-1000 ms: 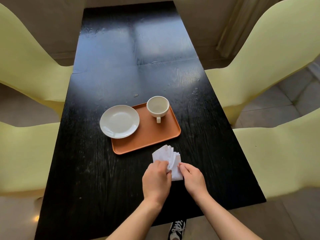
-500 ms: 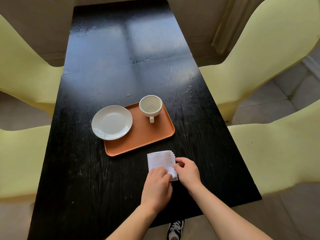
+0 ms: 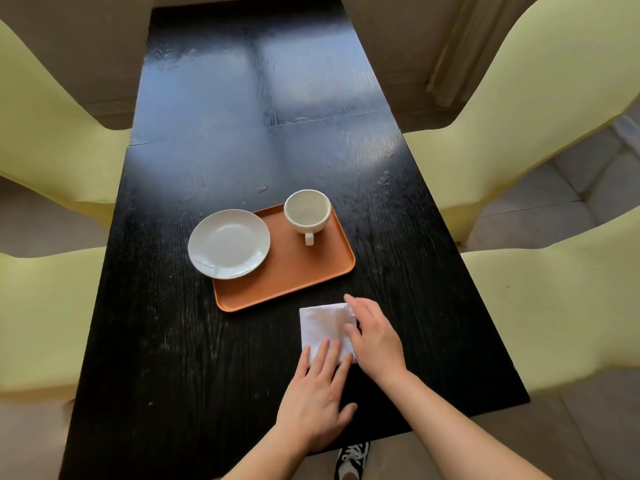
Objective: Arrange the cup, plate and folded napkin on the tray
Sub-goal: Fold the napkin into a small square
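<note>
An orange tray (image 3: 294,275) lies on the black table. A white cup (image 3: 307,213) stands upright in the tray's far right corner, handle toward me. A white plate (image 3: 229,242) rests on the tray's left end and overhangs its left rim. A white folded napkin (image 3: 323,327) lies flat on the table just in front of the tray. My left hand (image 3: 318,396) lies flat, fingers spread, fingertips pressing the napkin's near edge. My right hand (image 3: 375,337) rests flat on the napkin's right edge, covering that side.
The black table (image 3: 242,133) is long and narrow, its near edge under my forearms. Pale yellow chairs (image 3: 540,126) stand close along both sides. A black and white shoe (image 3: 351,457) shows below the table's near edge.
The napkin was half open and lifted between both hands; now it lies folded flat on the table. Both hands have opened and press on it.
</note>
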